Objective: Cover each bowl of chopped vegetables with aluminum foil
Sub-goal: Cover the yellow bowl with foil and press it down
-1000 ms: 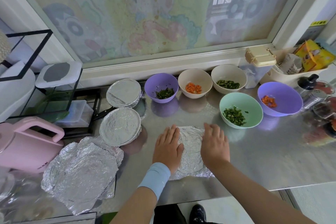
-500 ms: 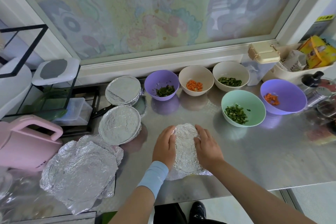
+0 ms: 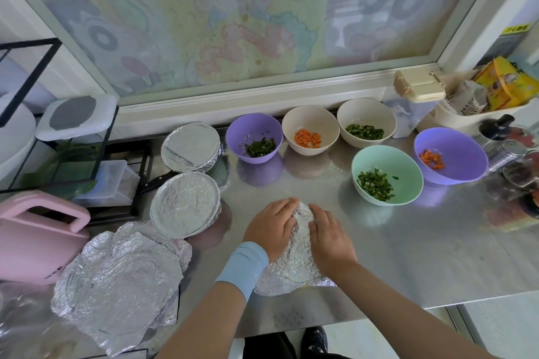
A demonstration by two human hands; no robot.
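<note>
Stainless steel counter runs below a painted window, and the work sits near its front edge at six o'clock. There the left hand and right hand cup a foil sheet from either side, fingers curved over its domed top and pressing inward. The foil bulges as if over a bowl, though the bowl itself is hidden. Its near skirt lies loose and flared on the steel.

At ten o'clock from the hands stands a covered bowl, with a second covered bowl behind it at eleven. From twelve round to two sit five open ones:
- small purple bowl
- carrot bowl
- beige bowl
- mint bowl
- large purple bowl

A spare foil stack lies at eight o'clock.

This looks like the third cover being crimped. The next move likely calls for tucking that loose near edge under the rim, then taking a fresh sheet for an open bowl.
</note>
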